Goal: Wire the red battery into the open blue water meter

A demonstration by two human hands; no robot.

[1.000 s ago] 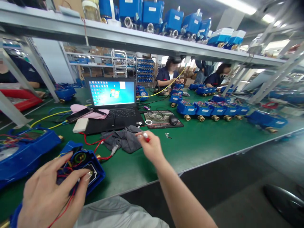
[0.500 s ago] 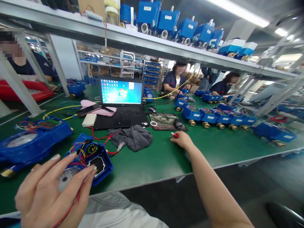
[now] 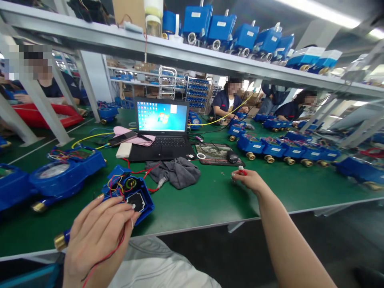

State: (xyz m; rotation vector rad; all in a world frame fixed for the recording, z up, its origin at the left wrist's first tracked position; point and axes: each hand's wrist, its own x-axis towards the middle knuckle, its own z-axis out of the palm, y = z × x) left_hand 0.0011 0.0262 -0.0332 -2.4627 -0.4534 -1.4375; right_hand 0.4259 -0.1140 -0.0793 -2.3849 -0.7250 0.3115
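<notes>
My left hand (image 3: 96, 236) rests on an open blue meter housing (image 3: 132, 194) at the near edge of the green bench, fingers closed on it and on a thin red wire (image 3: 105, 258) that runs down my palm. Coloured wires and a dark circuit part show inside the housing. My right hand (image 3: 250, 180) is stretched out over the bench to the right, pinching a small red tool (image 3: 241, 172) between thumb and fingers, close to the mouse mat.
A laptop (image 3: 163, 132) stands behind a grey cloth (image 3: 178, 172). A mouse (image 3: 232, 157) lies on a mat. Other blue meters (image 3: 63, 174) sit left, a row of meters (image 3: 279, 150) right. Shelf overhead holds more. Other people sit across the bench.
My right hand has reached out to the right from the grey cloth towards the mouse mat, still pinching the red tool. My left hand closed down onto the blue housing.
</notes>
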